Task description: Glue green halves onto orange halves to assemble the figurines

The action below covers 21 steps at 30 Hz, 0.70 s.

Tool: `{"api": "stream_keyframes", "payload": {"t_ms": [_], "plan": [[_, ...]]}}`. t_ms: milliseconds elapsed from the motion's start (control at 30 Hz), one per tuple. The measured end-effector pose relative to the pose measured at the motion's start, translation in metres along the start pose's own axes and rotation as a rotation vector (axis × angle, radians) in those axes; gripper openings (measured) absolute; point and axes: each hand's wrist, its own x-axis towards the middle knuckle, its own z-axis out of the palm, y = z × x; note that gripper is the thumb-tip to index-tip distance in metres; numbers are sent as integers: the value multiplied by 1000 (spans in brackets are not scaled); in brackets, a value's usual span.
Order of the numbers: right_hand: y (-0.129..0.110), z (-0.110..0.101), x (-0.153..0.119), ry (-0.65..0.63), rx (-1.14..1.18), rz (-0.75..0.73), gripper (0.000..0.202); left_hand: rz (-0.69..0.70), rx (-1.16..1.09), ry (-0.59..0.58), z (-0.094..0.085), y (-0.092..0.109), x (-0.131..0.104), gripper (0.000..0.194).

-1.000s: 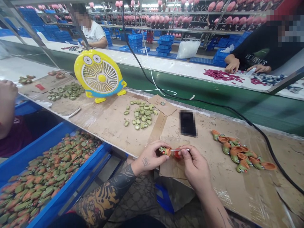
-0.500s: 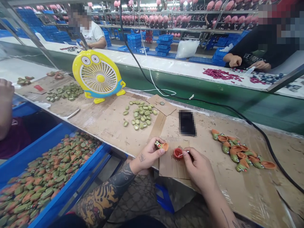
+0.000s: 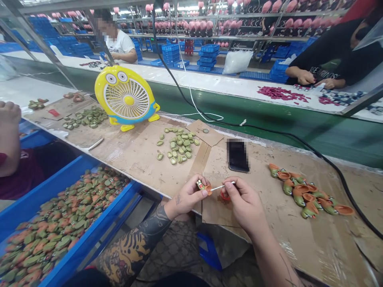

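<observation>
My left hand [image 3: 188,194] is closed around a small green-and-orange shoe-shaped piece [image 3: 201,185], its hollow orange end facing right. Pinched in my right hand [image 3: 245,201] is a thin white stick [image 3: 220,186], whose tip meets the orange end. Partly hidden behind my right fingers, a small red pot [image 3: 224,195] stands on the cardboard. Similar green-and-orange pieces [image 3: 308,193] lie in a cluster to the right. Further back sits a loose pile of green oval caps [image 3: 181,145].
A yellow fan [image 3: 128,100] stands at the back left. A black phone [image 3: 238,155] lies behind my hands, and a black cable [image 3: 314,153] runs along the right. On the left, a blue crate [image 3: 72,249] holds many pieces beside a co-worker's arm [image 3: 8,139]. Other people sit across.
My right hand has lifted the white stick out of the red pot and brought its tip left to the piece in my left hand. The view has shifted slightly.
</observation>
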Motion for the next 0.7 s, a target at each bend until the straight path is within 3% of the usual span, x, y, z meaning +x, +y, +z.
{"api": "stream_keyframes", "payload": {"t_ms": [300,600,700], "plan": [[11,2,3,-41,-144,-29,31,-8,14,-8,1,5,0,30],[3,7,3,-89,-55,-57,31,-20,-13,-26,-2,3,1,32],[-2,0,-2,-21,-28,-62,32,-21,-23,-24,-3,2,1,33]]}}
